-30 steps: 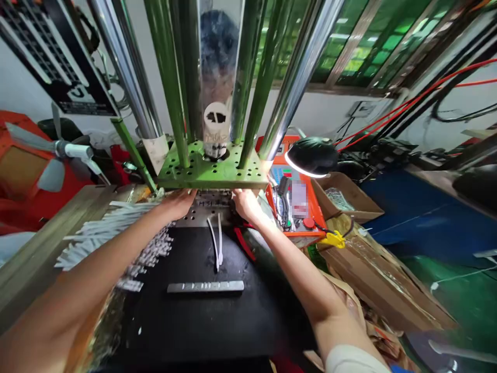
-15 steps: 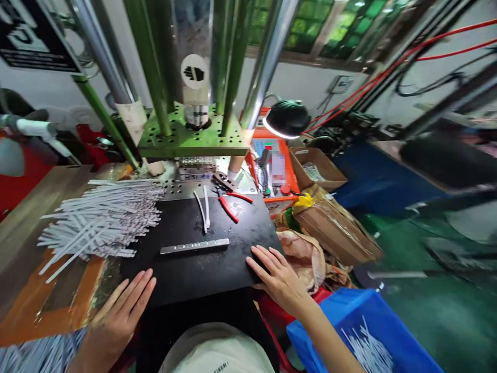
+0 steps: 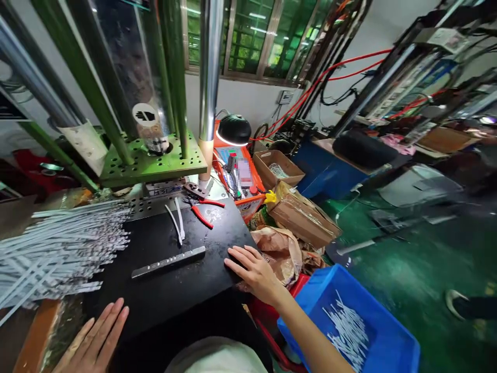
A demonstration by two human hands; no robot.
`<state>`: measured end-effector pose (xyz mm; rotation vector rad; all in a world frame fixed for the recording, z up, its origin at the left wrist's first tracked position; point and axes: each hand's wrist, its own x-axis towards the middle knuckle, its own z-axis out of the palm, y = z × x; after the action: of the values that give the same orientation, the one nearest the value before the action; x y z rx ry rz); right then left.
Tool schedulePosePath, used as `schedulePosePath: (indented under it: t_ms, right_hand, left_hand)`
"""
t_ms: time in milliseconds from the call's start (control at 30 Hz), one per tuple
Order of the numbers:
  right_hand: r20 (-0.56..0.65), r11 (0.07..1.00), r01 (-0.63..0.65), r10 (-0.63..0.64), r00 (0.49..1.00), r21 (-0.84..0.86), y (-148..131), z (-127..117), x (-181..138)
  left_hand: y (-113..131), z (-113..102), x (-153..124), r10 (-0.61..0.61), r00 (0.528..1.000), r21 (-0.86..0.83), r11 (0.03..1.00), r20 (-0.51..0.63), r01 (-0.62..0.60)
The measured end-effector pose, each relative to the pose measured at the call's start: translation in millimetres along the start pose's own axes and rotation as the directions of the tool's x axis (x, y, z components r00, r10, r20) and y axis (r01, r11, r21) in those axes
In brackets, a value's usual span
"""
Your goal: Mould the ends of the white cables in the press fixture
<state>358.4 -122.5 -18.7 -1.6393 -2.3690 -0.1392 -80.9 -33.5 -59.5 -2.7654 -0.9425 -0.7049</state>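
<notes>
My left hand (image 3: 95, 339) lies flat with fingers stretched out at the near left edge of the black work plate (image 3: 186, 280), holding nothing. My right hand (image 3: 252, 270) rests open on the plate's right corner, fingers spread, also empty. On the plate lie a grey metal bar (image 3: 168, 261), two white strips (image 3: 175, 220) and red-handled pliers (image 3: 200, 207). Behind them stands the press with its green perforated platen (image 3: 153, 163) and chrome columns. A heap of white strips (image 3: 54, 248) lies left of the plate.
A blue bin (image 3: 361, 321) holding white strips sits low on the right. Cardboard boxes (image 3: 301, 215), crumpled brown paper, an orange control box (image 3: 238, 178) and a black lamp (image 3: 234, 129) stand right of the press. Beyond is green floor with other machines.
Both hands left the mould under the platen and came back to the plate's near edge, lying flat. The view has swung to the right, and the pliers now show.
</notes>
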Motion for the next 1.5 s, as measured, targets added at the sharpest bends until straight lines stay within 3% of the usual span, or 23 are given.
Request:
schedulePosePath:
  t_ms: [200,467,633,767,867,967,1033,1133,1267,1367,1500]
  right_hand:
    - [-0.049,1.000,0.025,-0.024,0.999,0.006,4.2,11.6,-4.5]
    - [-0.062,0.999,0.021,-0.018,0.998,0.046,5.3,13.2,-1.8]
    - [-0.045,0.999,0.013,-0.011,0.999,0.050,4.6,10.9,-4.8]
    - [-0.061,0.984,0.067,-0.058,0.996,0.162,5.0,2.8,6.9]
    - [-0.142,0.941,0.130,-0.090,0.986,0.312,-5.3,-1.4,42.1]
    - [-0.200,0.927,0.197,-0.138,0.970,0.319,-26.4,2.8,90.9]
    - [-0.166,0.932,0.243,-0.203,0.965,0.271,-38.8,10.8,120.0]
    - [-0.070,0.927,0.266,-0.256,0.964,0.265,-47.9,23.0,145.0]
    - [0.028,0.896,0.234,-0.263,0.964,0.377,-47.8,25.1,144.4]
    - [0.079,0.872,0.194,-0.255,0.964,0.450,-49.3,18.2,134.7]
    - [0.081,0.874,0.190,-0.251,0.965,0.446,-54.7,12.3,131.5]
  left_hand:
    - [29.2,-13.9,14.8,-0.182,0.983,0.037,0.983,0.030,0.181]
    - [22.2,-19.6,14.8,-0.022,0.996,0.190,0.982,0.085,0.006]
    - [24.6,-22.5,20.5,-0.020,0.995,0.211,0.977,0.094,-0.001]
    - [37.2,-40.9,16.6,-0.015,0.995,0.108,0.994,0.100,0.004]
    - [43.6,-58.3,9.0,-0.061,0.998,-0.067,0.996,-0.014,0.060]
    - [32.3,-67.3,13.4,-0.167,0.972,-0.052,0.986,-0.165,0.160]
    - [13.3,-66.9,28.4,-0.217,0.963,0.053,0.972,-0.159,0.228]
    - [-20.8,-62.6,59.7,-0.238,0.971,0.233,0.944,-0.009,0.234]
    - [-50.1,-59.2,83.7,-0.219,0.957,0.363,0.921,0.190,0.138]
    - [-55.4,-55.6,84.7,-0.193,0.960,0.301,0.945,0.201,0.127]
    - [-49.7,-50.0,88.8,-0.218,0.968,0.011,0.976,0.124,0.218]
